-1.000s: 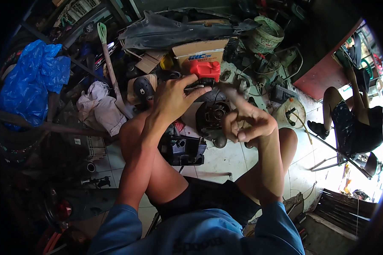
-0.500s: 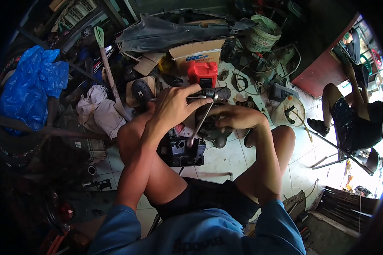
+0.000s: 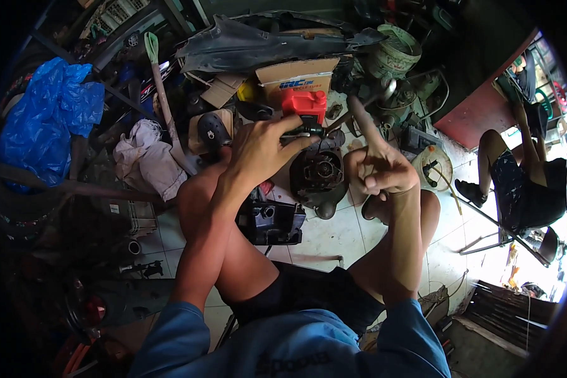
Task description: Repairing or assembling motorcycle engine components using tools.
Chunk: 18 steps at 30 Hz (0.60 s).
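Observation:
My left hand (image 3: 264, 142) grips a dark tool (image 3: 303, 133) in front of a red jug (image 3: 301, 101); its metal bar, blurred by motion, extends up-right to a shiny end (image 3: 387, 91). My right hand (image 3: 381, 167) has its index finger stretched up beside the bar, other fingers loosely curled, with nothing visible in it; whether it touches the bar I cannot tell. Below, a round dark mechanical part (image 3: 316, 176) stands on the tiled floor, and a black plastic housing (image 3: 274, 223) lies between my legs.
Behind are cardboard (image 3: 296, 79), dark panels (image 3: 258, 44) and a bucket (image 3: 390, 50). Left are a blue plastic sheet (image 3: 47, 126), pale sacking (image 3: 145, 157) and a shovel (image 3: 167, 120). At right sit a whitish container (image 3: 438, 157) and another person (image 3: 523, 189).
Since half a second ago the metal bar has swung from pointing down to pointing up-right. My right hand has risen and extended its index finger; my left hand has shifted slightly upward.

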Each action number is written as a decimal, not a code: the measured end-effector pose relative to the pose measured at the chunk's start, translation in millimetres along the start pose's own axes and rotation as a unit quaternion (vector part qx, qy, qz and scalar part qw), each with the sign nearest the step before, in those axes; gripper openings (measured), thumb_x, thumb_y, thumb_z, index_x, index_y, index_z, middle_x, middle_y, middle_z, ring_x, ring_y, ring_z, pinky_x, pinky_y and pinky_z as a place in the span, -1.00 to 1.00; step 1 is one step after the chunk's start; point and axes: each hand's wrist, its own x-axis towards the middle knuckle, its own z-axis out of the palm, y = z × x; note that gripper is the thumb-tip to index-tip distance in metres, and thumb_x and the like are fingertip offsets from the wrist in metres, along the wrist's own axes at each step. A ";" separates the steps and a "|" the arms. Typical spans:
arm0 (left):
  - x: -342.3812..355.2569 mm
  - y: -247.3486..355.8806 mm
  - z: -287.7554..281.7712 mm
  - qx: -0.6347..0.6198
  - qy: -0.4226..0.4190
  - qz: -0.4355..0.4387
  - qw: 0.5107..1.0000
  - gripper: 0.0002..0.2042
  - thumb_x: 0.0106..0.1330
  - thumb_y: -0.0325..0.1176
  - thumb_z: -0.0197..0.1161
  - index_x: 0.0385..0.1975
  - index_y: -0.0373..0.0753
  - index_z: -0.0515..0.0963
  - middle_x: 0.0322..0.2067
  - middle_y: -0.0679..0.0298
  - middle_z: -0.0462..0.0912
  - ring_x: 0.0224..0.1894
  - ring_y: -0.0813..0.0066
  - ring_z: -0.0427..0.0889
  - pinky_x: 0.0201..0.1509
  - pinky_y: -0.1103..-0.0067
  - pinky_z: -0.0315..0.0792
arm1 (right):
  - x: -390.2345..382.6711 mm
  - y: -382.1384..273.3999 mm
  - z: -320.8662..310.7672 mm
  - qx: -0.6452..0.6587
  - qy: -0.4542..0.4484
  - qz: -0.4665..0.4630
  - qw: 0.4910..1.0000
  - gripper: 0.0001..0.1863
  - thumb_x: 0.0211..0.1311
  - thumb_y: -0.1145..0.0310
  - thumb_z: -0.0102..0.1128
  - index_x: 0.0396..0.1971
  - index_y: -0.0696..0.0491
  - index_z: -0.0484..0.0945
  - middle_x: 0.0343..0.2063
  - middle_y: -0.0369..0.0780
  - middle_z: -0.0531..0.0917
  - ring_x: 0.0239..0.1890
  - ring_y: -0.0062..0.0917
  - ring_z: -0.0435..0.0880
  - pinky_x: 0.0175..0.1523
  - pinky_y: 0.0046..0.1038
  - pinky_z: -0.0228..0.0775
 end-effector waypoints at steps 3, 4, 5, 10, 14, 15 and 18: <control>-5.8 -4.7 5.3 -0.037 -0.011 0.035 0.999 -0.69 0.15 -0.13 0.31 -0.33 -0.29 0.56 -0.49 0.09 0.62 -0.51 0.21 0.62 -0.50 0.47 0.39 | 6.1 -9.5 4.2 -0.089 0.117 0.020 0.989 0.03 -0.08 0.64 0.05 0.40 -0.12 -0.28 -0.60 -0.22 0.44 -0.60 -0.68 0.33 -0.58 -0.68 0.07; -6.8 -3.1 5.2 -0.038 -0.011 0.034 0.999 -0.69 0.15 -0.13 0.31 -0.33 -0.29 0.56 -0.49 0.09 0.62 -0.51 0.21 0.62 -0.50 0.47 0.39 | 8.7 -11.6 1.5 -0.143 0.182 0.064 0.971 0.00 -0.05 0.60 0.06 0.40 -0.15 -0.24 -0.60 -0.24 0.45 -0.60 -0.70 0.32 -0.60 -0.69 0.05; -7.8 -0.1 3.8 -0.049 -0.017 0.035 0.998 -0.68 0.16 -0.13 0.30 -0.33 -0.30 0.56 -0.48 0.08 0.61 -0.51 0.20 0.62 -0.50 0.47 0.39 | 10.6 -12.6 -0.5 -0.196 0.244 0.108 0.944 -0.04 -0.01 0.55 0.06 0.40 -0.18 -0.20 -0.59 -0.26 0.45 -0.60 -0.73 0.32 -0.62 -0.70 0.03; -3.2 4.5 2.0 -0.055 -0.043 0.027 0.997 -0.66 0.17 -0.13 0.30 -0.33 -0.33 0.55 -0.47 0.06 0.60 -0.50 0.17 0.60 -0.46 0.46 0.40 | 6.8 18.5 -34.9 -0.419 0.204 0.215 0.858 -0.29 0.08 0.47 0.09 0.31 -0.07 0.16 -0.60 -0.33 0.43 -0.52 -0.71 0.37 -0.45 -0.69 0.20; -2.4 5.0 2.5 -0.071 -0.023 -0.008 0.997 -0.65 0.17 -0.13 0.31 -0.35 -0.37 0.54 -0.48 0.02 0.59 -0.45 0.17 0.63 -0.39 0.45 0.42 | 13.3 28.1 -28.7 -0.378 0.033 0.287 0.879 -0.44 0.12 0.42 0.17 0.19 -0.02 0.36 -0.47 -0.35 0.49 -0.38 -0.70 0.41 -0.25 -0.63 0.27; -1.7 4.8 2.5 -0.088 0.008 -0.002 0.996 -0.64 0.16 -0.13 0.31 -0.35 -0.39 0.54 -0.49 0.01 0.59 -0.44 0.18 0.64 -0.38 0.44 0.42 | 12.9 28.6 -28.1 -0.379 -0.021 0.267 0.886 -0.46 0.11 0.43 0.20 0.16 -0.02 0.40 -0.43 -0.35 0.50 -0.37 -0.71 0.40 -0.23 -0.62 0.26; -2.0 2.4 2.1 -0.042 0.049 0.005 0.998 -0.62 0.16 -0.12 0.31 -0.32 -0.39 0.54 -0.45 0.00 0.61 -0.39 0.16 0.65 -0.35 0.44 0.44 | 12.1 25.7 -23.7 -0.348 -0.042 0.222 0.910 -0.46 0.06 0.49 0.20 0.13 0.08 0.41 -0.47 -0.37 0.45 -0.40 -0.71 0.34 -0.27 -0.64 0.23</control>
